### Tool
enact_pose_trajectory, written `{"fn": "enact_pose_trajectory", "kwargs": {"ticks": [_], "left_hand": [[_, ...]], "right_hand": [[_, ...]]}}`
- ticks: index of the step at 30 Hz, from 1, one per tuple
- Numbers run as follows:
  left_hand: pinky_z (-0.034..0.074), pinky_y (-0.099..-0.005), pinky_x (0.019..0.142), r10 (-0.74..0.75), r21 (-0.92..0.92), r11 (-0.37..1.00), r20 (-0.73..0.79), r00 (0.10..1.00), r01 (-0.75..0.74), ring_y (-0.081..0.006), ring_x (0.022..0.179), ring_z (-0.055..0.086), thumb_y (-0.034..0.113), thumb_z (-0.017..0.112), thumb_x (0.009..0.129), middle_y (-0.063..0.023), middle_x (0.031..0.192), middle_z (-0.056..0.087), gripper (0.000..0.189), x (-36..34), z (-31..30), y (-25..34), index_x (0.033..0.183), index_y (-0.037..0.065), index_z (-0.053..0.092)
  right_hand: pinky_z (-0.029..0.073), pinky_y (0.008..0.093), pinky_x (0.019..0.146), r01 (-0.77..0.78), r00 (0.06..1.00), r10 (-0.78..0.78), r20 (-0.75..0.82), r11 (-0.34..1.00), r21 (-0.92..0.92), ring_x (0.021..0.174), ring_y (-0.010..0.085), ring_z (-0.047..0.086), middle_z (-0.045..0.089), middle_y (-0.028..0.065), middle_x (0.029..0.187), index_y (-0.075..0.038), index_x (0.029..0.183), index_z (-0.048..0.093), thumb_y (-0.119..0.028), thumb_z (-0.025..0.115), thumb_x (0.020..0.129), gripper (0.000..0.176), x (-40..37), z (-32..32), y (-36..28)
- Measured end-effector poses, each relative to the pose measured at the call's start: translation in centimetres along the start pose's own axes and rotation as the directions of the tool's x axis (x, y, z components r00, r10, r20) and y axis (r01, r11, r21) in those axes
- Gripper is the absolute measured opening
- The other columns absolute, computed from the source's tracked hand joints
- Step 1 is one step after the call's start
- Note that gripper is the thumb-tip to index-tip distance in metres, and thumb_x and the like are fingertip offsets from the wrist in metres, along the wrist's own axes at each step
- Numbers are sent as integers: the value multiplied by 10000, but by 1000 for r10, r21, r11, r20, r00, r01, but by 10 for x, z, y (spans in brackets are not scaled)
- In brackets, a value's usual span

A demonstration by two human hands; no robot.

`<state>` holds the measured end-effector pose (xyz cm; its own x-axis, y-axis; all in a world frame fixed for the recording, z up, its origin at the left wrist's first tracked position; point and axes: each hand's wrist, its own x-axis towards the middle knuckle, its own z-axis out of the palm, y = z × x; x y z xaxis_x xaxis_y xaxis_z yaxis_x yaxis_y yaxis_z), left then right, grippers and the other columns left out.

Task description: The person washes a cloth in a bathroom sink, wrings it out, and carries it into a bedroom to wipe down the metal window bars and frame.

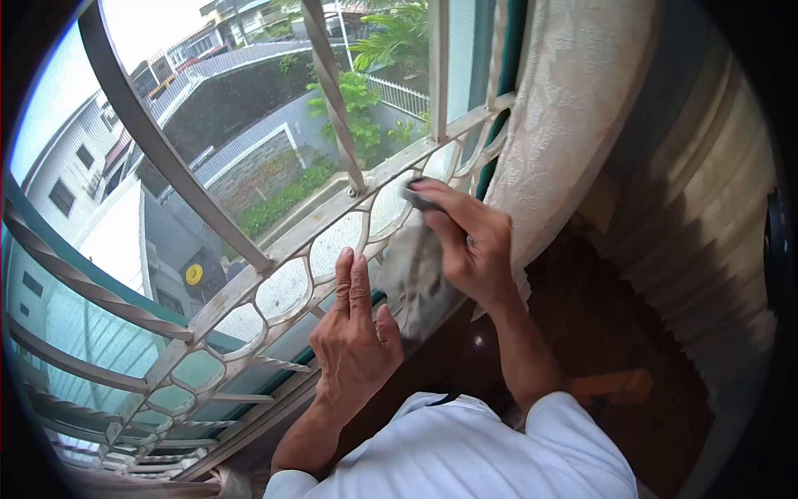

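My right hand (478,241) pinches a grey cloth (411,270) between thumb and fingers, pressing a bunched end of it against the curved scrollwork of a white metal window grille (312,258). The rest of the cloth hangs down below that hand. To its left, my left hand (357,337) has two fingers stretched out and touching the grille's scrollwork, with the thumb held apart. Nothing shows in the left hand.
A patterned cream curtain (565,100) hangs right of the grille, and another curtain (706,208) is farther right. Twisted bars (332,91) rise before the window glass. Below lies a dark floor (598,333) with a brown wooden piece (611,385).
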<state>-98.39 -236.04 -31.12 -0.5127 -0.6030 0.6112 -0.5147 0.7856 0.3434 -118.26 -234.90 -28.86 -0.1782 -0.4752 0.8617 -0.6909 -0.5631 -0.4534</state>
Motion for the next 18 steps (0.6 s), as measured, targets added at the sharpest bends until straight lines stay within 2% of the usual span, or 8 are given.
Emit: {"fn": "enact_pose_trajectory", "kwargs": {"ticks": [2, 4, 8, 10, 13, 14, 16, 18], "left_hand": [[576, -405, 694, 9, 50, 999, -17, 1000, -8, -392, 870, 721, 40, 624, 793, -351, 1442, 470, 699, 0, 3, -6, 1444, -109, 415], [577, -395, 686, -63, 82, 995, 56, 996, 58, -374, 868, 727, 51, 627, 796, -343, 1447, 471, 706, -1, 5, -9, 1450, -104, 413], [573, -395, 686, -176, 125, 980, 166, 970, 156, -371, 931, 724, 48, 653, 775, -264, 1458, 505, 723, 0, -1, -12, 1464, -26, 444], [571, -395, 678, -194, 120, 977, 174, 965, 175, -366, 913, 727, 46, 652, 776, -255, 1460, 507, 720, 0, -2, -12, 1464, -19, 448], [567, -396, 660, -178, 134, 978, 155, 972, 157, -360, 886, 730, 42, 651, 774, -243, 1469, 503, 722, 1, 5, -14, 1466, -8, 453], [565, -398, 651, -174, 148, 977, 119, 978, 156, -359, 877, 730, 41, 652, 771, -240, 1475, 498, 726, 2, 9, -15, 1468, -4, 453], [564, -393, 640, -170, 135, 979, 103, 980, 156, -358, 874, 730, 38, 651, 769, -234, 1481, 494, 735, 3, 12, -15, 1474, 2, 449], [562, -387, 629, -173, 138, 978, 121, 977, 156, -358, 871, 730, 36, 651, 767, -228, 1487, 490, 743, -5, 9, -13, 1480, 8, 445]], "right_hand": [[558, 413, 827, -44, 998, 43, -51, 999, -18, 924, 365, 688, 710, 192, 1114, 23, 1092, 704, 2, 685, 861, 233, -13, 7, 14], [560, 414, 824, 96, 992, -75, 101, 969, -228, 931, 368, 683, 695, 200, 1156, 39, 1093, 690, 6, 672, 865, 231, -27, 23, 29], [549, 413, 835, -36, 989, 65, 132, 977, -211, 956, 406, 677, 697, 208, 1133, 46, 1115, 688, 27, 635, 876, 245, -34, 60, 23], [546, 390, 873, -121, 984, 139, 107, 979, -162, 1011, 394, 686, 703, 208, 1132, 49, 1111, 688, 18, 624, 891, 231, -39, 65, 15], [554, 389, 890, -180, 982, 170, 81, 973, 141, 1064, 407, 682, 692, 249, 1133, 83, 1116, 672, 17, 642, 893, 234, -53, 47, 18], [554, 389, 890, -179, 982, 171, 75, 975, 128, 1064, 407, 682, 692, 249, 1133, 83, 1116, 672, 17, 642, 893, 234, -56, 41, 21], [558, 401, 883, -157, 976, 134, -172, 979, -131, 1064, 405, 684, 691, 253, 1141, 95, 1131, 663, 16, 642, 903, 242, -65, 37, 32], [554, 430, 897, -191, 971, 153, -181, 959, -210, 1092, 432, 668, 659, 284, 1201, 117, 1164, 646, 13, 632, 911, 273, -68, 46, 40]]}}
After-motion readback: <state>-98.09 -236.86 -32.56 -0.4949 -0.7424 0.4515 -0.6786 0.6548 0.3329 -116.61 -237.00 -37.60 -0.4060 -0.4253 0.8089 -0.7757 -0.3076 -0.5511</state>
